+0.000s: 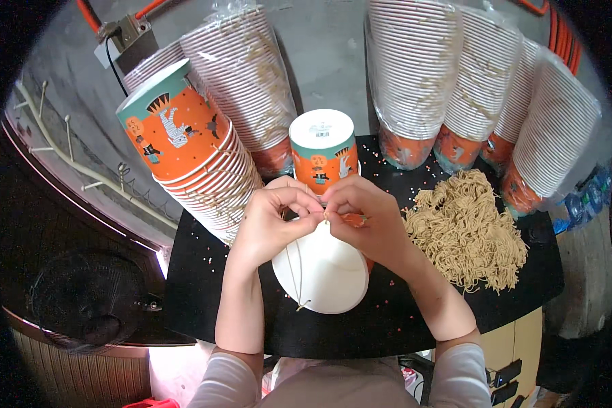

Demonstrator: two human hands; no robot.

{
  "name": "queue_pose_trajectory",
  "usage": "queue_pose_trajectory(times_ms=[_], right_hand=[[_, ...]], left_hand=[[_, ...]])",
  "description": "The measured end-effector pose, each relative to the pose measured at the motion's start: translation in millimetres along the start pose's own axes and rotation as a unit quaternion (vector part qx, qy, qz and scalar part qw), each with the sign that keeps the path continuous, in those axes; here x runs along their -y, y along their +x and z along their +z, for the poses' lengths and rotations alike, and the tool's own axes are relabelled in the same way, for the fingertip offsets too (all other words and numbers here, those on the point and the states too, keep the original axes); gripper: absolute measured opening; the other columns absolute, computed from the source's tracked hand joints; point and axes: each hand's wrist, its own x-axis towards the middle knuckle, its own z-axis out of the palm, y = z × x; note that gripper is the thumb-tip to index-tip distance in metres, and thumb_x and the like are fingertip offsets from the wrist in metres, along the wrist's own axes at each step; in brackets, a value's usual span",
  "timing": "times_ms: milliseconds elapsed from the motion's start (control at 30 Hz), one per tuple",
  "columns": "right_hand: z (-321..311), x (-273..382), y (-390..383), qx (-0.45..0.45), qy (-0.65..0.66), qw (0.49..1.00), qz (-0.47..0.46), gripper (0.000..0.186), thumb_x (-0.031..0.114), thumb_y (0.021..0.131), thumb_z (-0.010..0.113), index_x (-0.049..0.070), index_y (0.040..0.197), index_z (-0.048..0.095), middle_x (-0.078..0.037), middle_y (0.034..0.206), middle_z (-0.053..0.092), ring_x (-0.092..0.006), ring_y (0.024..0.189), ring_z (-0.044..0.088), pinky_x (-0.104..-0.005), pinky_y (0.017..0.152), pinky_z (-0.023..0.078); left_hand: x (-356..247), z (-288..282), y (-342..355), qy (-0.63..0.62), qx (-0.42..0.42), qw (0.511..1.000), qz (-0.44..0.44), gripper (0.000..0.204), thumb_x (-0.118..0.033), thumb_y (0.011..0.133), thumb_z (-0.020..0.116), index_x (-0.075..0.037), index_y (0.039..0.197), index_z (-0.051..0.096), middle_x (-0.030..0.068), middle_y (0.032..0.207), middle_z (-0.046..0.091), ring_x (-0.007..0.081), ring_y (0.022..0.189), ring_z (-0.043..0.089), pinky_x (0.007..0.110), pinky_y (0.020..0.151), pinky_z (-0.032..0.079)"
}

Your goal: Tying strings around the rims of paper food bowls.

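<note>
A paper bucket [333, 272] lies with its white inside facing me, a bit of orange wall showing at its edge. A thin tan cord [290, 272] is knotted at the near left rim and runs up across the mouth to the far rim. There my left hand [275, 216] pinches the cord between thumb and fingertips. My right hand [368, 216] pinches it too, fingertips meeting the left's. The fingers partly hide the cord's end and the far rim. Just beyond my hands, an upside-down orange and teal bucket [324, 160] stands on the black table [387, 319].
At left leans a stack of orange buckets [177, 132] with cords hanging from it. Plastic-wrapped bucket stacks [414, 68] line the back. A heap of tan cords [469, 234] lies right of my right hand. Small paper dots scatter the table; a dark fan [88, 299] sits at far left.
</note>
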Motion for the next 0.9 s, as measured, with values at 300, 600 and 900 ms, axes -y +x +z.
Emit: queue_pose_trajectory(times_ms=[300,600,900], right_hand=[[-1,5,1,0.008,0.0,1.0,0.005,0.02,-0.003,0.081,0.073,0.003,0.095,0.061,-0.009,0.098,0.068,-0.0185,0.082,0.071,-0.0301,0.074,0.058],[-2,1,1,0.013,0.026,0.999,0.031,0.018,-0.003,0.081,0.074,0.002,0.095,0.062,-0.008,0.097,0.068,-0.0165,0.087,0.073,-0.0284,0.077,0.06],[2,-4,0,0.006,0.054,0.998,0.024,0.024,-0.004,0.082,0.073,0.002,0.103,0.064,-0.009,0.104,0.068,-0.0164,0.093,0.072,-0.0286,0.081,0.061]], left_hand=[[0,-4,-1,0.014,0.018,1.0,0.013,0.011,0.001,0.079,0.079,0.001,0.09,0.076,0.0057,0.094,0.068,0.0104,0.081,0.064,0.025,0.075,0.052],[1,-3,1,-0.005,0.025,1.0,-0.005,0.01,-0.001,0.082,0.081,0.001,0.09,0.077,0.0053,0.096,0.067,0.0103,0.085,0.063,0.024,0.077,0.05],[9,-5,3,-0.056,0.043,0.997,-0.036,0.01,-0.002,0.083,0.082,0.001,0.09,0.077,0.0044,0.1,0.066,0.01,0.087,0.063,0.024,0.078,0.05]])
